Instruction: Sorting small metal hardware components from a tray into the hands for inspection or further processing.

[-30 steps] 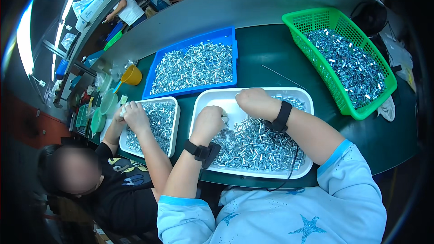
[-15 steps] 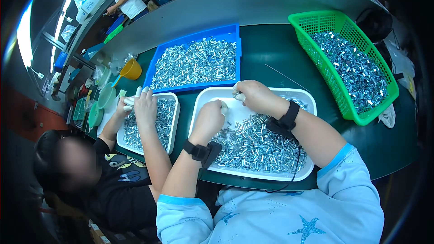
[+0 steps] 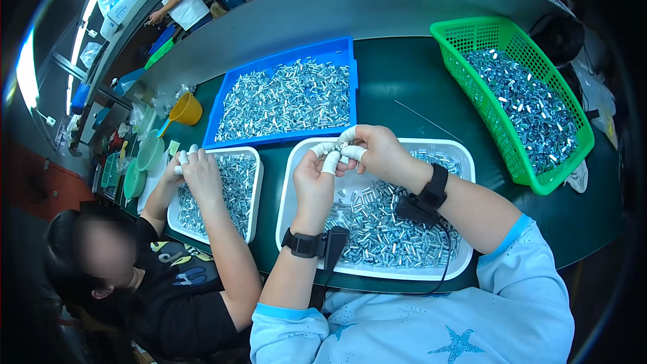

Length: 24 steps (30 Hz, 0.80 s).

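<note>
My left hand [image 3: 314,180] and my right hand [image 3: 383,151] meet over the far left part of a white tray [image 3: 284,207]. White finger covers wrap several fingertips on both. Pinched between the fingertips of both hands is a small cluster of short silvery metal tubes [image 3: 342,147], their ends turned up. How many each hand holds I cannot make out. Loose metal tubes [image 3: 387,232] of the same kind cover the right and near parts of the tray. Black bands with small devices sit on both wrists.
A blue tray [image 3: 353,87] of metal tubes stands beyond, a green basket [image 3: 482,98] of shiny metal pieces at the right. A thin rod [image 3: 428,120] lies between them. At left, a co-worker's hands [image 3: 195,165] are over another white tray [image 3: 255,195], near a yellow cup [image 3: 187,109].
My hands were apart, the right one farther over the tray's edge; now they have come together fingertip to fingertip around the metal tubes. The co-worker's hands moved slightly left and nearer.
</note>
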Tool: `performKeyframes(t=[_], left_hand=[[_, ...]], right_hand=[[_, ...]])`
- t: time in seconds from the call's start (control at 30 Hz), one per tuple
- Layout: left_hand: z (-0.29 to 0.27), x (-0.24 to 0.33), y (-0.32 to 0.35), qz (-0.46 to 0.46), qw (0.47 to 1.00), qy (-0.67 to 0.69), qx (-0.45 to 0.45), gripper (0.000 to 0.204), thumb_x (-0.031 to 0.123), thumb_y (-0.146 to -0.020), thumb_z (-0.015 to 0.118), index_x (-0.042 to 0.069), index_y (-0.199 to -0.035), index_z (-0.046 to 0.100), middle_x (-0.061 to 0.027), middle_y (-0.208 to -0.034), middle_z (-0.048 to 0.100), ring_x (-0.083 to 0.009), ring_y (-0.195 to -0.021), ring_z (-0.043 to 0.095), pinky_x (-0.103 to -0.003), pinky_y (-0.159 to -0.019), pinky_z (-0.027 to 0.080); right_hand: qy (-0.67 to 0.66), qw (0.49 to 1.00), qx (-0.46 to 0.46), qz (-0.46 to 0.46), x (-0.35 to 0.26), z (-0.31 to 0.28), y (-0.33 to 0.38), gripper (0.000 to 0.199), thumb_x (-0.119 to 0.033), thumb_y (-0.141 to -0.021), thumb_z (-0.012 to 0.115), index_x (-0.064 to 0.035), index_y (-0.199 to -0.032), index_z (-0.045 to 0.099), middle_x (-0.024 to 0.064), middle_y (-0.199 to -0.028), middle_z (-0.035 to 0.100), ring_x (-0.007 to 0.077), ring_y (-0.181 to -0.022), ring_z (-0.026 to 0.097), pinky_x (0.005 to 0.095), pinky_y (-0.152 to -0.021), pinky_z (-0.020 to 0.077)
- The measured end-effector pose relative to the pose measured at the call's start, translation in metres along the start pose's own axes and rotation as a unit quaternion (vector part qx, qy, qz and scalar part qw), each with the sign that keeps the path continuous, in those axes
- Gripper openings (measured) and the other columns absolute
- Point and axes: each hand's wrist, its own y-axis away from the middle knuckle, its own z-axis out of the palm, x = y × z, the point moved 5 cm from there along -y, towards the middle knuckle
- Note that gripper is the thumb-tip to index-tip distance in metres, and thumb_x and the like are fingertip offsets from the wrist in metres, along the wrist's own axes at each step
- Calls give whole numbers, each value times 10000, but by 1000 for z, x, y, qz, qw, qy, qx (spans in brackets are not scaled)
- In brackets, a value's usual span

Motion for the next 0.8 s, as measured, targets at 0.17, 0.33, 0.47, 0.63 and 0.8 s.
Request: performKeyframes(t=[0.17,0.33,0.47,0.63,0.8], left_hand=[[-5,3,1,6,1000,23,-1,165,-22,-841,540,-70,-996,567,-106,-860,636,-129,-745,620,-208,-625,473],[-9,6,4,-4,1000,26,1,186,-15,-829,569,-57,-1010,555,-103,-896,635,-122,-760,624,-203,-659,481],[-9,12,6,14,999,30,13,183,-20,-822,580,-51,-1002,566,-100,-909,634,-127,-782,627,-209,-672,489],[-8,15,7,16,1000,25,-1,180,-26,-823,577,-45,-1002,571,-93,-926,632,-136,-821,628,-216,-703,497],[-9,14,7,16,1000,18,-10,191,-28,-825,573,-44,-1015,572,-91,-934,631,-139,-837,628,-220,-712,498]], right_hand=[[-25,999,19,-14,-3,2,2,130,-7,-847,551,19,-965,598,49,-769,620,74,-628,574,196,-518,485],[-42,999,3,-17,-3,2,2,139,-8,-838,567,19,-969,606,65,-791,634,80,-671,598,197,-550,496],[-13,999,2,-48,-9,1,4,146,-12,-830,583,19,-970,610,71,-805,644,95,-710,617,207,-583,506],[142,971,35,-188,-22,2,11,174,-13,-812,589,0,-985,605,88,-823,657,159,-729,645,253,-617,510],[316,921,53,-219,-27,5,15,258,-14,-806,573,-27,-1064,565,118,-887,652,245,-765,651,312,-649,510]])
